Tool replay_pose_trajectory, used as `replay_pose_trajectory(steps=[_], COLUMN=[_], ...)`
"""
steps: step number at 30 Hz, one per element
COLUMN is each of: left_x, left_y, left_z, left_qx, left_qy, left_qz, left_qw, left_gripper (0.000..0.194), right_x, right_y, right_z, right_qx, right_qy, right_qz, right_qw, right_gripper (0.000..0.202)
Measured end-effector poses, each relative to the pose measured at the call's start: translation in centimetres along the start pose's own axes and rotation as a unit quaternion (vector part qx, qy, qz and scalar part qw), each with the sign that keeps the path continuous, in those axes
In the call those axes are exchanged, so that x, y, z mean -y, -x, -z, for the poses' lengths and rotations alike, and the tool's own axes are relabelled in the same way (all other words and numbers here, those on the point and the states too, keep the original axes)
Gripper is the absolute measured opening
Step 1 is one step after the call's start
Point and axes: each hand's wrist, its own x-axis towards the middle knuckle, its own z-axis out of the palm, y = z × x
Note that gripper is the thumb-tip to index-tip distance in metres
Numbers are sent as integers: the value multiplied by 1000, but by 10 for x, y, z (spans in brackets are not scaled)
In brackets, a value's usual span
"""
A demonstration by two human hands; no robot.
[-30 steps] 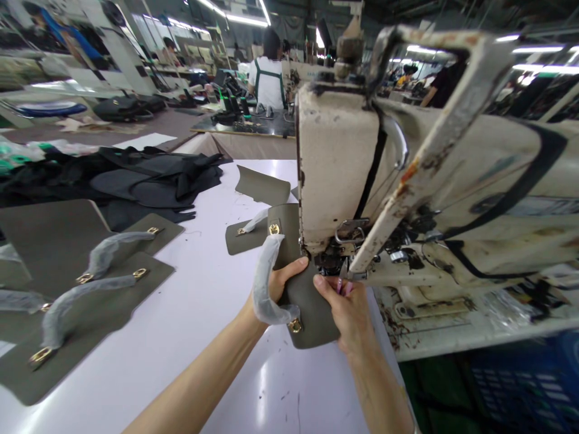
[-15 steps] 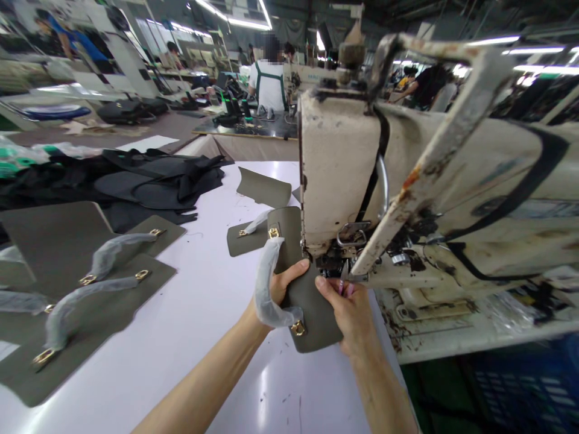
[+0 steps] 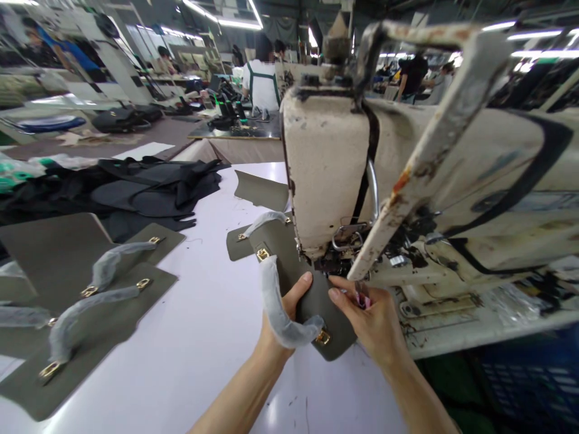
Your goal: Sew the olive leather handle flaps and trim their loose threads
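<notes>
A grey-green panel (image 3: 283,248) with a plastic-wrapped handle (image 3: 277,304) and gold buckles lies tilted under the head of a worn cream sewing machine (image 3: 332,175). My left hand (image 3: 283,325) reaches through the handle's loop, its thumb pressing on the panel just left of the needle area. At the panel's right edge, close to the needle area, my right hand (image 3: 373,319) pinches with thumb and forefinger. Small pink-handled scissors (image 3: 363,298) are tucked in the right hand's fingers. The machine head hides part of the panel's far edge.
More grey-green panels with wrapped handles (image 3: 97,319) lie at the left. Behind them is a pile of black pieces (image 3: 136,187). Another handled panel (image 3: 237,244) and a curved piece (image 3: 260,190) sit beyond my hands. A person (image 3: 262,84) sits further back.
The panel has turned, its near end swinging right and its far end left. Both hands have moved right and slightly nearer with it. More of the handled panel behind now shows.
</notes>
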Motion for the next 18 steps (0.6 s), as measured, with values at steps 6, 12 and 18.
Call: replay_pose_trajectory(steps=[6,12,18], left_x=[11,36,22], left_y=[13,20,21], left_z=[-9,-8,-16], left_qx=[-52,-75,-113], left_qy=[59,-6,6], left_qz=[15,-44,-66], left_qw=[997,996,991], left_gripper=[72,67,62], right_x=[0,10,6], right_y=[-17,-27,-29], right_z=[23,35,37], right_qx=[99,115,121], right_qy=[-49,0,9], right_qz=[3,39,55], right_qw=[994,993,991], right_gripper=[30,25,23])
